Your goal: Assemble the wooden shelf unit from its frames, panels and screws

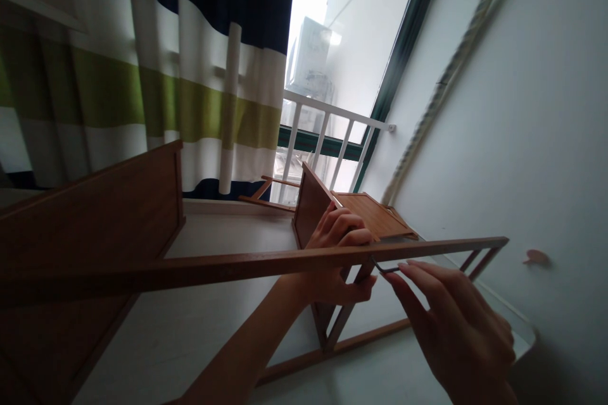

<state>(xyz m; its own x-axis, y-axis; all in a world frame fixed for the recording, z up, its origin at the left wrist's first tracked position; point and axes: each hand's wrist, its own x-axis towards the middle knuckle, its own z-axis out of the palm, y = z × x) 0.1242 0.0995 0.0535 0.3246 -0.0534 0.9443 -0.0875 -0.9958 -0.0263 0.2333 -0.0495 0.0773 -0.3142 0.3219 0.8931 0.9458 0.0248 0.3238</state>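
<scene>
A brown wooden frame (pixel 266 264) stretches across the view, its long upper rail running from the left edge to the right. Behind that rail, my left hand (pixel 339 234) is wrapped round the wooden panel (pixel 311 202) near the joint with a crosspiece; the rail hides part of the palm. My right hand (pixel 451 316) pinches the long arm of a hex key (pixel 387 269) between thumb and fingers. The key's short bent end meets the rail's near side at the crosspiece joint. Whether it sits in a screw is too small to tell.
Another wooden panel (pixel 95 202) stands at the left. More wooden pieces (pixel 375 212) lie near the window. A striped curtain (pixel 204 95), a white railing (pixel 332 115) and a white wall (pixel 522 107) with a pink hook (pixel 536 257) surround the pale floor (pixel 213 304).
</scene>
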